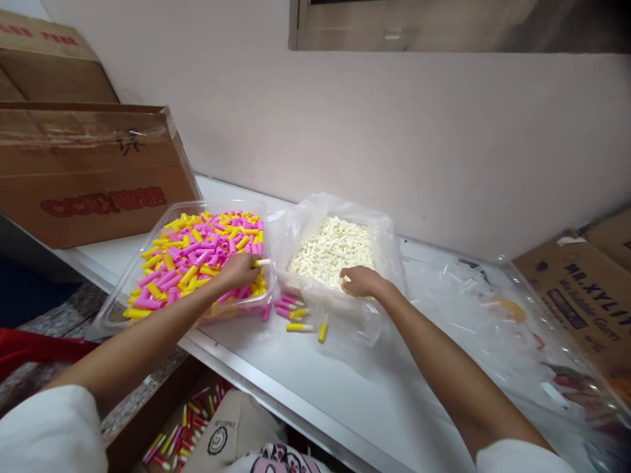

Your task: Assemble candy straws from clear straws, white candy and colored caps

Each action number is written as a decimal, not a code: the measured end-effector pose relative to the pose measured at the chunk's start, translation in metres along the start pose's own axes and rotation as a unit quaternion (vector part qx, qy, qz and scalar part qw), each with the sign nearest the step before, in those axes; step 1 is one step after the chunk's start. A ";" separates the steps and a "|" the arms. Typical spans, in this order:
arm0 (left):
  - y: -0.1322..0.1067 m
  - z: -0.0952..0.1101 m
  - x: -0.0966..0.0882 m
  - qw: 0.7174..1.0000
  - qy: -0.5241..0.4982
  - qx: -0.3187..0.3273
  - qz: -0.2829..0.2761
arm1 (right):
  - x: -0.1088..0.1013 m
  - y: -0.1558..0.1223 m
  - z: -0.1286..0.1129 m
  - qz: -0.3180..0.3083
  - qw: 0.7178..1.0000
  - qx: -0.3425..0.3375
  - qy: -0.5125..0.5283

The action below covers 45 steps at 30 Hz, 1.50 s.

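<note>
My left hand rests over a clear tray heaped with pink and yellow plastic caps; its fingers pinch a small white stick at the tray's right edge. My right hand reaches into a plastic-lined tray of white sticks, fingers curled down among them; what they hold is hidden. Between the trays, several finished pink and yellow pieces lie on the white table.
Brown cardboard boxes stand at the left against the wall. Crumpled clear plastic sheeting and another printed box fill the right. Below the table's front edge is a box of more coloured pieces.
</note>
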<state>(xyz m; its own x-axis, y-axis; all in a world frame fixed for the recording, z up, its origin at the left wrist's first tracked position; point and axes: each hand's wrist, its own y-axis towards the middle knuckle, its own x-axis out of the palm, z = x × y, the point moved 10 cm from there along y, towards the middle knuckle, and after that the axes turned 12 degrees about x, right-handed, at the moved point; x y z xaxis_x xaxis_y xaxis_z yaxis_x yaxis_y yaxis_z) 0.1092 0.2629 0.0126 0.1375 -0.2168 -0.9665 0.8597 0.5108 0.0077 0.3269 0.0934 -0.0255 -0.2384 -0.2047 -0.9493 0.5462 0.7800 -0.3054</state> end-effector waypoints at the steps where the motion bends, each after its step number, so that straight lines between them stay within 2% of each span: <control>1: -0.004 -0.004 -0.002 1.000 -0.014 -0.006 0.008 | 0.005 0.004 -0.005 -0.006 1.000 -0.005 -0.006; 4: -0.015 -0.017 -0.007 0.997 -0.050 -0.039 0.034 | 0.015 0.005 -0.010 -0.012 0.999 -0.026 -0.020; 7: -0.015 -0.019 -0.007 0.995 -0.073 -0.057 0.041 | 0.019 0.001 -0.007 -0.012 0.999 -0.032 -0.022; 12: 0.004 -0.012 0.000 0.995 -0.073 -0.061 0.006 | 0.021 -0.001 -0.003 -0.009 0.999 -0.032 -0.013; 16: 0.006 -0.014 0.008 0.994 -0.080 -0.062 -0.033 | 0.017 -0.003 0.000 0.008 1.000 -0.027 0.011; 19: 0.002 -0.015 0.015 0.995 -0.068 -0.068 -0.033 | 0.012 -0.008 -0.003 0.020 0.999 -0.029 0.028; 24: 0.002 -0.013 0.016 0.994 -0.051 -0.093 0.008 | -0.001 -0.020 -0.011 0.048 0.997 -0.039 0.050; 27: -0.001 -0.017 0.009 0.990 -0.085 -0.112 0.024 | -0.014 -0.032 -0.005 0.080 0.992 -0.032 0.091; 30: -0.013 -0.016 -0.009 0.981 -0.143 -0.117 0.059 | -0.034 -0.055 -0.004 0.133 0.974 -0.038 0.179; 32: -0.025 -0.004 -0.017 0.975 -0.186 -0.100 0.075 | -0.047 -0.076 -0.012 0.141 0.945 -0.058 0.289; 34: -0.038 0.021 -0.014 0.951 -0.296 -0.055 0.063 | -0.054 -0.097 -0.030 0.117 0.900 -0.093 0.408; 36: -0.053 0.060 -0.001 0.893 -0.450 0.006 0.019 | -0.060 -0.117 -0.053 0.094 0.859 -0.133 0.486; 38: -0.069 0.096 0.009 0.823 -0.566 0.054 -0.015 | -0.065 -0.132 -0.073 0.086 0.832 -0.166 0.522; 39: -0.076 0.109 0.012 0.802 -0.593 0.067 -0.022 | -0.065 -0.136 -0.081 0.081 0.825 -0.177 0.530; 41: -0.087 0.123 0.016 0.779 -0.622 0.078 -0.019 | -0.062 -0.142 -0.090 0.062 0.818 -0.190 0.539; 45: -0.095 0.132 0.018 0.773 -0.627 0.091 -0.026 | -0.056 -0.148 -0.092 0.028 0.816 -0.195 0.544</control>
<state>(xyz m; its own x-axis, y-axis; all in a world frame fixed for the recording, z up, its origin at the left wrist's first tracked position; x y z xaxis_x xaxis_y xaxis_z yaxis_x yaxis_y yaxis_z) 0.0949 0.1006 0.0281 0.3715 -0.9275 0.0405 0.9192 0.3736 0.1243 0.1855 0.0434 0.0798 -0.9092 0.3186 -0.2680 0.3349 0.9421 -0.0159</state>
